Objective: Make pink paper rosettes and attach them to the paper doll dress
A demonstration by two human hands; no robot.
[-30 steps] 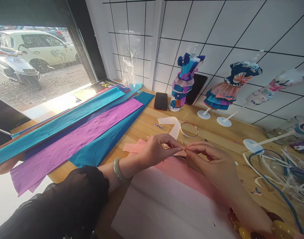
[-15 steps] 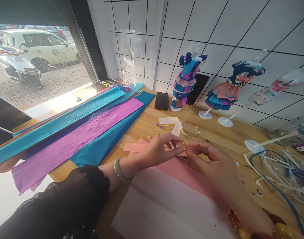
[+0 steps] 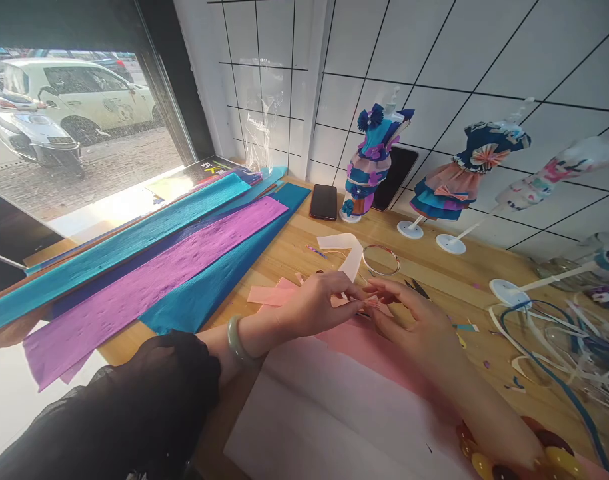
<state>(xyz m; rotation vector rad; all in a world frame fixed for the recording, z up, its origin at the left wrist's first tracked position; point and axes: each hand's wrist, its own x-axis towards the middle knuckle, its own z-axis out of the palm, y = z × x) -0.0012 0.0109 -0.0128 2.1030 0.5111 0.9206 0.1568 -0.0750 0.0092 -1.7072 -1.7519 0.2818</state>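
Hands (image 3: 324,303) part-curled, sm. pink piece (image 3: 373,303) btwn fingertips (image 3: 355,307)

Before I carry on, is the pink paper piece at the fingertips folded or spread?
Folded: fine pleat lines show on the pink paper piece between the left hand and right hand; part is hidden.

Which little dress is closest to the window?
The leftmost dress, with a dark blue bow up top; the other dresses stand farther right.
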